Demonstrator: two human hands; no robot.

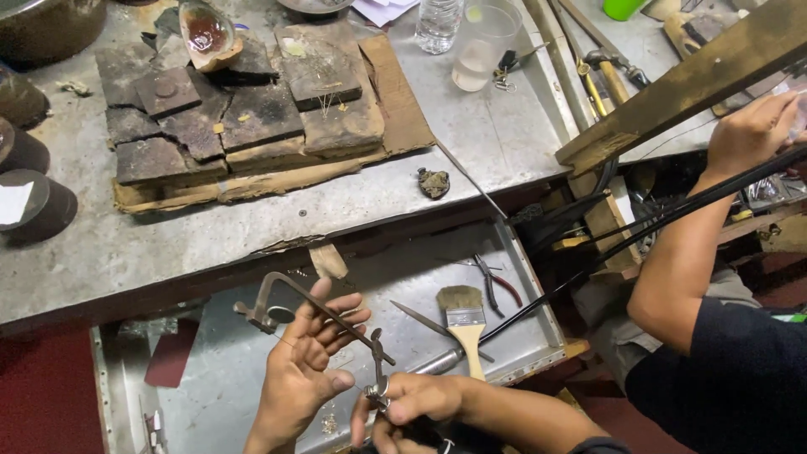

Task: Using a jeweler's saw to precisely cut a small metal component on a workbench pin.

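Down near the open drawer point(521, 277), the left hand point(307, 370) spreads loosely against a jeweller's saw frame point(315, 311), while the right hand point(408, 408) pinches its lower clamp.

The jeweller's saw frame point(315, 307) is dull grey metal, and so is the scratched, matt tray point(504, 336) under it, where a paintbrush point(465, 324) with a pale smooth wooden handle and soft bristles lies near the tray's right edge. The workbench point(487, 134) top is worn, stained sheet metal; charred, rough blocks point(244, 109) sit on frayed brown cardboard point(403, 109) toward its back edge. By that edge stand a clear glossy plastic cup point(483, 42) and bottle point(437, 23).
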